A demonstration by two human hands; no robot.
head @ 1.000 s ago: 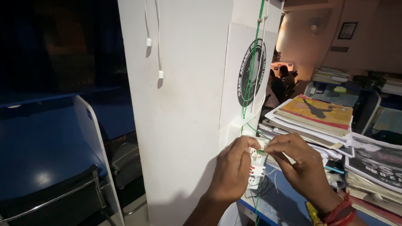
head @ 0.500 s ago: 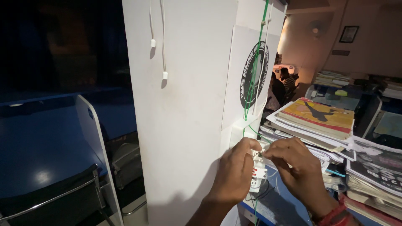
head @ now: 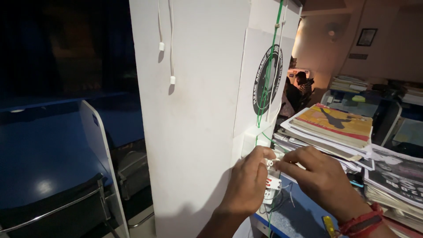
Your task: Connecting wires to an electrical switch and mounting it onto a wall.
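Pinching in from both sides, the two hands are meeting on a small white switch module (head: 272, 180) at the corner of the white pillar (head: 194, 132), and compared with a second ago the module is sitting a touch lower against that corner, with the hands following it down and closing tighter around its top. That reads, to my eye, as the fiddly wiring part of the job being well under way rather than finished, since loose thin wires (head: 286, 194) are dangling below the piece. The left hand (head: 246, 187) is curling narrow around the module's left edge, thumb and fingers clamped on it. The right hand (head: 321, 180) is coming in from the other side with its fingertips (head: 282, 165) pressed together at the module's upper end; whether they are gripping a wire end or the plastic itself, I cannot tell from this angle. A red band (head: 363, 222) is circling the right wrist. A green cable (head: 269, 75) is running down the pillar, past a round dark printed sticker (head: 266, 79), toward the module. Two white cords (head: 166, 44) are hanging higher up on the pillar's near face. Off to the right, stacks of magazines (head: 335, 128) are piling up on a blue tabletop (head: 295, 216), and to the left a blue chair (head: 48, 167) is standing well apart.
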